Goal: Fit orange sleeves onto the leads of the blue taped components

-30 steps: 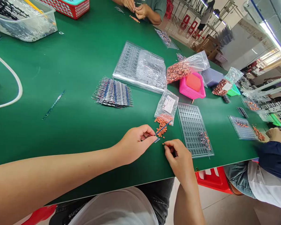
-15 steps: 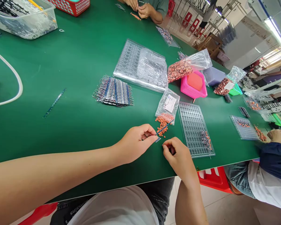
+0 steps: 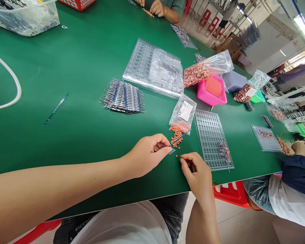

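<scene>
My left hand (image 3: 149, 154) is pinched around a taped strip of thin wire-leaded components (image 3: 180, 138); its blue edge sticks out past the fingertips, and the palm hides the rest. My right hand (image 3: 197, 171) is curled, thumb and forefinger close together; whatever they may hold is hidden or too small to make out. A single orange ring (image 3: 177, 156) lies just left of those fingertips. Beyond both hands, a loose heap of small orange rings (image 3: 177, 135) spills beside a labelled clear bag (image 3: 183, 110). A clear slotted tray (image 3: 209, 130) holds several wired parts with orange rings.
Left of the bag lies a stack of taped components (image 3: 123, 97). Behind it is a larger clear tray (image 3: 138, 62) with a plastic bag on top. A pink basket (image 3: 210, 96) and a bag of copper-coloured rings (image 3: 197, 74) stand farther back. Co-workers' hands (image 3: 302, 148) are at right and across the table.
My right hand has drawn slightly right, away from my left hand. A single orange ring now shows on the table by its fingertips. The left hand stays in place.
</scene>
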### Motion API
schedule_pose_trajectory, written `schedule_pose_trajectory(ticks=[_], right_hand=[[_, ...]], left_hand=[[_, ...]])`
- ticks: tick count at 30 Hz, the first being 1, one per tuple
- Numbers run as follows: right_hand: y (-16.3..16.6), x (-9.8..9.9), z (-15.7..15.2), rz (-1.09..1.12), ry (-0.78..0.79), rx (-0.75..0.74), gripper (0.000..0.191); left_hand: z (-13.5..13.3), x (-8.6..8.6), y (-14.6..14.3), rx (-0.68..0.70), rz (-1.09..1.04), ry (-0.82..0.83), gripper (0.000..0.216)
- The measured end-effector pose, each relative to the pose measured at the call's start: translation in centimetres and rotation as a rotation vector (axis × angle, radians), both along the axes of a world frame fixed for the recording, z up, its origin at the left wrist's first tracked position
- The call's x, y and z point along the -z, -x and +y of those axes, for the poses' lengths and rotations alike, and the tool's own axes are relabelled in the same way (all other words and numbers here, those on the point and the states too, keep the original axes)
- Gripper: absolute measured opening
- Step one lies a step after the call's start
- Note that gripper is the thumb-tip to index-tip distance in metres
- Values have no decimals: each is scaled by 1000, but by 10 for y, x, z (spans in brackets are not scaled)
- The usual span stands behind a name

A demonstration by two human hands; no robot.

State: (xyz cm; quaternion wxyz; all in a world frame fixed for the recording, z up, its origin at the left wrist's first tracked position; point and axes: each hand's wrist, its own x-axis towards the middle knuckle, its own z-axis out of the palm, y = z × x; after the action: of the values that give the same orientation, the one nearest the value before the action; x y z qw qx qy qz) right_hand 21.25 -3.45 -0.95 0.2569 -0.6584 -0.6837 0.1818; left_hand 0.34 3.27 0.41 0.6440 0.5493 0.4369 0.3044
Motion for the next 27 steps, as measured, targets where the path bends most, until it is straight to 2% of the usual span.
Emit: schedule_pose_trajectory(ticks=[5, 27], right_hand=[[4, 9, -6, 0, -77, 12, 11], [3, 17, -7, -54, -141, -46, 21]], left_hand=[[-1, 1, 0, -2, 4, -12, 14], [0, 0, 0, 13, 36, 0, 15]])
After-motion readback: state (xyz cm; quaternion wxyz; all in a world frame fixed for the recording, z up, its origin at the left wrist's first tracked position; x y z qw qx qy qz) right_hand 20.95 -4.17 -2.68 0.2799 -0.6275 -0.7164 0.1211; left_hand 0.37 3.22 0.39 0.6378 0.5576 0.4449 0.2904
